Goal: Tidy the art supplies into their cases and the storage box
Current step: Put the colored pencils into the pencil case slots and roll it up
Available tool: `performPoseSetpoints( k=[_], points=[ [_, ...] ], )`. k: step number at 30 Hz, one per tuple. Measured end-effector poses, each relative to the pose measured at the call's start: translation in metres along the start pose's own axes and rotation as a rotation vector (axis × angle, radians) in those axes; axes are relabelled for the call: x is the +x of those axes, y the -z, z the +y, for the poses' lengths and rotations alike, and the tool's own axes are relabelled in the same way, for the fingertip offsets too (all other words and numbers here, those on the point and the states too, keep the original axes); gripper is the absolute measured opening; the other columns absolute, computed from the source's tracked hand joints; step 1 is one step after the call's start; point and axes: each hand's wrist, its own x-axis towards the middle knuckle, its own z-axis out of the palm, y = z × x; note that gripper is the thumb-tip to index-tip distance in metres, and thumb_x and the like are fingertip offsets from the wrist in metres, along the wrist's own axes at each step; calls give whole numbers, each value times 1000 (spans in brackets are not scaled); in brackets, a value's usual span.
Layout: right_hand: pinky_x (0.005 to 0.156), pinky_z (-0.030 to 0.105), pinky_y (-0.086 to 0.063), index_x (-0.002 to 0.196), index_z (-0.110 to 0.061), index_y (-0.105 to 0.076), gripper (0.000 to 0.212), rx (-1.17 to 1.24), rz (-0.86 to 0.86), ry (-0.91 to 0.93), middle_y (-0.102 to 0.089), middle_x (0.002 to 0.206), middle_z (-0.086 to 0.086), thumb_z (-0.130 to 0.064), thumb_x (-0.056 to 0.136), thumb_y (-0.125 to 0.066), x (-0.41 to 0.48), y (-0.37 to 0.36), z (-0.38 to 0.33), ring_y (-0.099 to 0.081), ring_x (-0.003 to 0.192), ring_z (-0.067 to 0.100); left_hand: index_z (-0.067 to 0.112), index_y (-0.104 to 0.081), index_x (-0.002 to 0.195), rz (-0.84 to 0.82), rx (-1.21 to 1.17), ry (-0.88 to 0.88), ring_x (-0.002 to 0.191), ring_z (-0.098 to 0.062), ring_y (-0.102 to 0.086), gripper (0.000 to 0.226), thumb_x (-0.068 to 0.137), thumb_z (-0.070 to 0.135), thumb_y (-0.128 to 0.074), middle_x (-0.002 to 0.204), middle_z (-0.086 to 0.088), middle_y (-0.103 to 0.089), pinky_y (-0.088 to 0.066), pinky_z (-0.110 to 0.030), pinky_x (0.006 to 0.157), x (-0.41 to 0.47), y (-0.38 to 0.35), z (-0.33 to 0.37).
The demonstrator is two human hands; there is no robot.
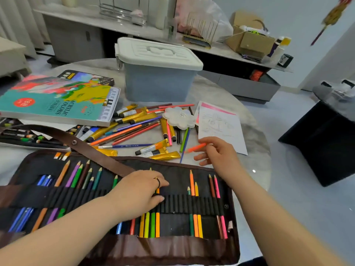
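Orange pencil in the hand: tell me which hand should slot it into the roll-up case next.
Right. The right hand pinches the orange pencil just beyond the far edge of the roll-up case. The left hand rests on its elastic loops, holding nothing, so it seems better used steadying the fabric.

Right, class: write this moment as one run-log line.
left hand: rests on pencil roll | right hand: pinches orange pencil | storage box: closed | paint tubes: loose on table
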Motion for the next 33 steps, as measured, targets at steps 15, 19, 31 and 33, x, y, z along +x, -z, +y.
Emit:
performPoseSetpoints(
  k=[15,19,31,33],
  points=[
    [50,21,-35,62,-14,-45,38,-523,-86,-263,-47,58,0,-26,98,-39,16,23,26,-43,50,11,39,-71,94,-100,288,-26,91,-1,-68,72,87,62,-4,99,17,-70,-45,-19,84,3,-22,9],
    [48,20,-34,61,-12,-42,40,-648,-220,-385,-43,53,3,-26,98,-39,13,16,29,-40,46,13,34,-27,143,-118,133,-47,142,-9,-18,62,89,63,-17,153,9,-22,-10,-24,115,7,-20,14],
    [52,20,-34,55,-10,-43,42,-975,-404,-455,-46,35,0,-21,95,-39,9,4,27,-41,45,12,31,-14,147,-188,133,29,144,-11,-4,61,93,49,-36,157,9,-5,-4,-27,116,9,-20,20],
    [51,20,-35,56,-10,-45,42,-938,-437,-482,-45,29,-3,-25,95,-40,8,6,25,-40,44,11,31,-15,147,-184,123,27,144,-12,-4,61,93,49,-37,157,9,-6,-5,-27,116,9,-20,19]
  ],
)
